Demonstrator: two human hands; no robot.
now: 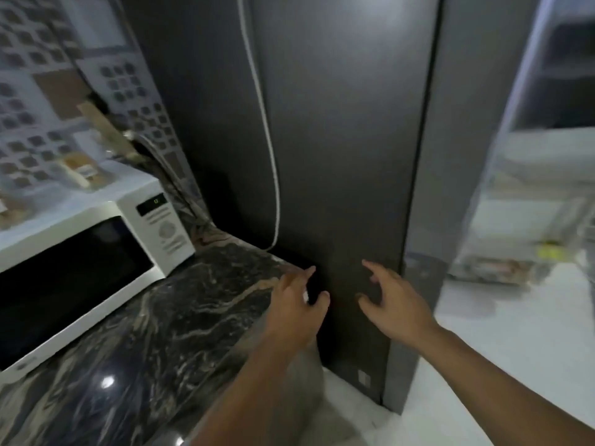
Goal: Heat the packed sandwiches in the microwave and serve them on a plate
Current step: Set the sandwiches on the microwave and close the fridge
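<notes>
Both forearms reach in from the near edge; left hand (297, 304) and right hand (391, 304) are apart, fingers loosely spread, holding nothing, just in front of the dark fridge side panel (338, 156). Contact with it: cannot tell. Dark marble counter (180, 317) sits left, carrying the white microwave (83, 262), door closed. Packed sandwiches (82, 170) lie on top of the microwave, far left, blurred. White cable (270, 156) hangs down the fridge. Open fridge door with shelves (531, 188) at right.
</notes>
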